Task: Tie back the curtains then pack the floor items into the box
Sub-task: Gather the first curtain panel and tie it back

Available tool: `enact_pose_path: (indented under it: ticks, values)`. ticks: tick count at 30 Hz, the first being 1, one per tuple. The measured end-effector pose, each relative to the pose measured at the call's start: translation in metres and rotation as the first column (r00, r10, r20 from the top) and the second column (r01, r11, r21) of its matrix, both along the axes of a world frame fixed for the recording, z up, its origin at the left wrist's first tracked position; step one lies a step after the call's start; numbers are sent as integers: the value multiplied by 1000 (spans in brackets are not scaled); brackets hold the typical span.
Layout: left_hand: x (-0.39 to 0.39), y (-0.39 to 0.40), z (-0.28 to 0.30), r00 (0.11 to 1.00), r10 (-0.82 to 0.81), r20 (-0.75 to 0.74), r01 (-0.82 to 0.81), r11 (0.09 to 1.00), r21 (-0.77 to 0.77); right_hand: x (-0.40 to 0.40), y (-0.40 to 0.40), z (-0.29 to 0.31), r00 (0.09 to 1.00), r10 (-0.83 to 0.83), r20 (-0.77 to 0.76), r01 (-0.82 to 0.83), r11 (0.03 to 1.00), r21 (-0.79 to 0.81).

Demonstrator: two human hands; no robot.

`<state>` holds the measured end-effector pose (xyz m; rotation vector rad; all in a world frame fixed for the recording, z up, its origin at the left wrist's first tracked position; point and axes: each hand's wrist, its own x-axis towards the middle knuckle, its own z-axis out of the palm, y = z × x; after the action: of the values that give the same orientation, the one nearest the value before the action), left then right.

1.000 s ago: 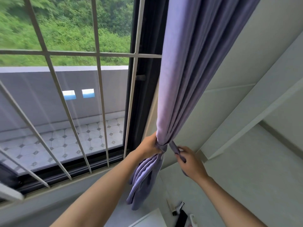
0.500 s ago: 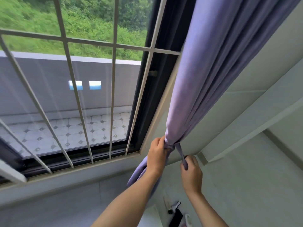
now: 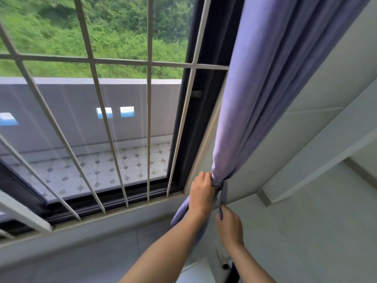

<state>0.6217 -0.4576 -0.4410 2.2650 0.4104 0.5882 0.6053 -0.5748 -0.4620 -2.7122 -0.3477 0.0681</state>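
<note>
A purple curtain (image 3: 265, 82) hangs gathered at the right side of the window, cinched low down by a matching purple tie strap (image 3: 223, 194). My left hand (image 3: 201, 194) clasps the bunched curtain right at the tie. My right hand (image 3: 229, 227), just below and to the right, pinches the strap's loose end and holds it taut downward. The curtain's lower part hangs behind my left forearm. On the floor beneath, a white box corner (image 3: 195, 271) and a small dark item (image 3: 231, 270) show between my arms.
A barred window (image 3: 149, 127) with a dark frame (image 3: 189, 139) fills the left and centre, its sill (image 3: 114, 216) running below. White walls meet at a corner to the right, with pale tiled floor (image 3: 306, 231) below.
The view has swung so the window shows more. My right hand has drawn the strap end further down, away from the knot. My left hand stays on the gathered curtain.
</note>
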Motion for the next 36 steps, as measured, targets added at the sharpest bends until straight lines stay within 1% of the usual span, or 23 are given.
enact_pose_path:
  ticks: [2,5,9,11,13,15,17,20,23,25,27,29,30,32,33,34,36]
  values:
    - [-3,4,3,999,-20,-44,17,997,-74,-7,3,3,999,11,-36,-9,998,56]
    - [-5,10,8,998,-40,-48,35,995,-89,-15,8,5,994,-38,-101,53,988,148]
    - [-9,11,3,994,-100,-36,90,971,-220,-19,11,1,980,-106,-166,130,981,141]
    - [-13,12,0,993,-116,-28,101,944,-315,-20,14,2,980,-108,-164,131,982,133]
    - [-16,14,-1,994,-113,-9,102,924,-368,-19,17,3,982,-98,-164,118,986,119]
    - [-18,17,-2,994,-106,32,111,938,-328,-19,20,3,982,-78,-171,98,989,115]
    - [-22,21,-3,989,-135,56,145,958,-246,-20,24,-1,983,-42,-179,63,992,111]
    - [-25,24,-6,980,-197,-12,193,968,-159,-24,28,-8,982,-11,-189,32,993,111]
    - [-24,28,-11,971,-230,-66,228,973,-36,-25,30,-10,984,5,-177,14,994,106]
    - [-23,29,-11,968,-234,-90,236,972,16,-24,31,-10,984,8,-180,12,994,112]
    - [-22,29,-10,967,-233,-104,237,971,33,-23,31,-10,983,8,-185,10,995,100]
    - [-21,29,-6,962,-246,-119,251,967,35,-22,30,-9,978,65,-200,-46,994,100]
    - [-20,30,-3,957,-260,-127,266,963,33,-22,29,-8,970,113,-217,-88,989,121]
    - [-17,35,2,944,-295,-150,303,953,32,-23,27,-9,944,200,-263,-146,967,211]
    - [-16,38,5,937,-312,-158,320,947,30,-23,26,-11,946,202,-254,-137,958,251]
    - [-14,42,7,931,-327,-161,335,942,25,-21,25,-13,959,168,-228,-100,954,283]
    - [-12,50,9,923,-349,-164,355,935,8,-16,26,-10,988,34,-152,20,942,336]
